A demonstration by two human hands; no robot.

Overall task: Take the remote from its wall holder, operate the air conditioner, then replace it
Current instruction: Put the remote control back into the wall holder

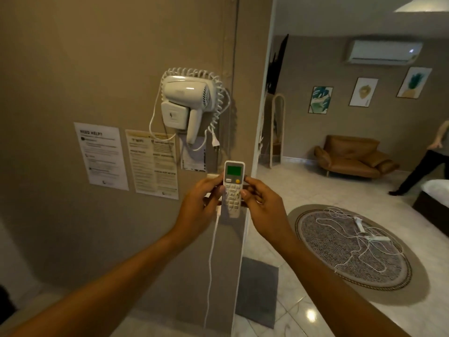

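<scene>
A white remote point(233, 188) with a green screen and an orange button stands upright in front of the wall corner. My left hand point(199, 205) grips its left edge and my right hand point(261, 203) grips its right edge, thumbs near the buttons. The white air conditioner point(384, 51) hangs high on the far wall at the upper right. The wall holder is mostly hidden behind the remote and my hands; only a pale bit point(211, 176) shows by my left fingers.
A wall-mounted hair dryer point(188, 98) with a coiled cord sits above the remote, notices point(102, 155) to its left. A white cable point(211, 259) hangs down the wall. Beyond are a round rug point(352, 249) with tangled cords, a brown armchair point(352, 155), a bed corner point(435, 190) and a person point(427, 161).
</scene>
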